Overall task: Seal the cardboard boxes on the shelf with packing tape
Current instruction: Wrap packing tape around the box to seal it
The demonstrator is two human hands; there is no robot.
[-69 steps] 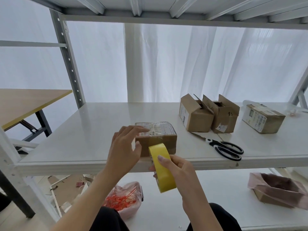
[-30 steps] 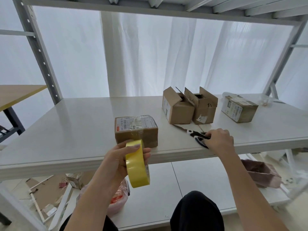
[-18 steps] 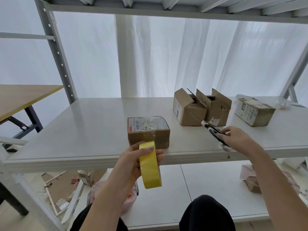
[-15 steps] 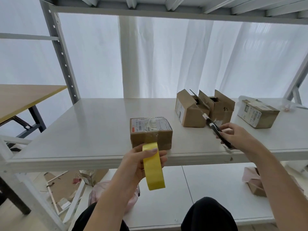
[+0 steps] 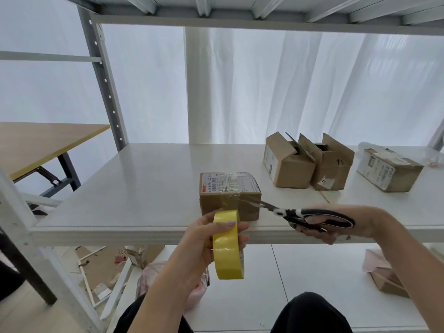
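Observation:
A small closed cardboard box (image 5: 229, 188) with a label and clear tape on top stands near the front edge of the white shelf (image 5: 134, 188). My left hand (image 5: 204, 241) grips a yellow tape roll (image 5: 227, 246) just below and in front of the box. A strip of tape seems to run from the roll up to the box front. My right hand (image 5: 334, 224) holds black-handled scissors (image 5: 310, 216), their blades pointing left at the tape by the box's front face.
Two open cardboard boxes (image 5: 288, 164) (image 5: 330, 164) stand side by side at the back right, and a closed labelled box (image 5: 389, 169) lies further right. A wooden table (image 5: 36, 143) is at the left. A lower shelf (image 5: 300, 272) holds pink bags (image 5: 382, 272).
My right hand picked the scissors up from the shelf and brought them left to the box. My left hand took over the tape roll and holds it in front of the box.

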